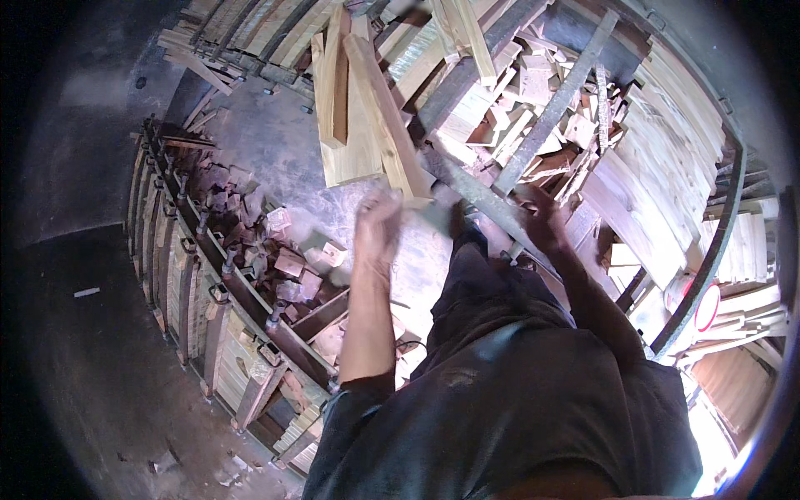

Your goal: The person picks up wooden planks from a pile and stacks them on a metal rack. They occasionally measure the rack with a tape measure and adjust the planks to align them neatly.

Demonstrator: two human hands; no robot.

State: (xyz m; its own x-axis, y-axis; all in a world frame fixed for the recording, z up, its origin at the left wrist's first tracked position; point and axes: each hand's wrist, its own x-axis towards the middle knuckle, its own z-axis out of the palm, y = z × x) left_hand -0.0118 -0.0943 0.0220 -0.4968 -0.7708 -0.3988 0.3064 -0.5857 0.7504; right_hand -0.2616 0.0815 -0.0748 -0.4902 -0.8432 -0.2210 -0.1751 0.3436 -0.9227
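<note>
My left hand (379, 218) is just below the near ends of some wooden boards, blurred by motion with its fingers seemingly curled. Whether it touches the wood is unclear. A wide pale board (354, 162) lies there with a narrower wooden strip (335, 92) and a long plank (387, 125) on top, both slanting away from me. To the right, my right hand (543, 218) is in shadow beside a grey metal bar (475, 187). Its fingers look bent, but their grip is too dark to make out.
Wood offcuts (533, 79) fill the framed space at the far right. More scrap blocks (292, 262) lie on the left along a long clamp rack (196, 229) holding boards. Wide glued panels (642, 208) stand at the right, near a red-rimmed white bucket (707, 307).
</note>
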